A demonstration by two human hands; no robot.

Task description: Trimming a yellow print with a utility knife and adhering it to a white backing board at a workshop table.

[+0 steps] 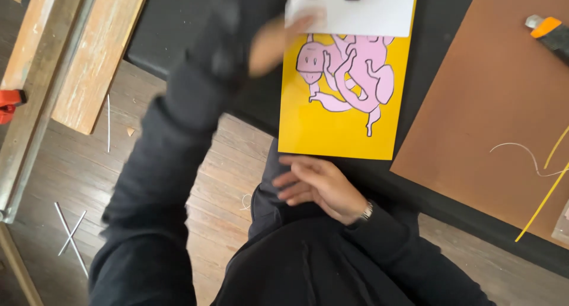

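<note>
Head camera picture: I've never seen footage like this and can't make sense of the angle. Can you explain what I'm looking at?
There is no machine here. A person wears a camera on the head, so you look down over their dark sleeves at their own two hands.

The left hand, blurred, reaches forward and touches a white sheet that lies over the top of a yellow card printed with a pink cartoon figure. Whether it grips the sheet is unclear. The right hand rests open just below the card, holding nothing.

The card lies on a black mat. To the right lies a brown board with an orange-tipped utility knife. Left are wooden planks and thin offcut strips on the wooden floor.
</note>
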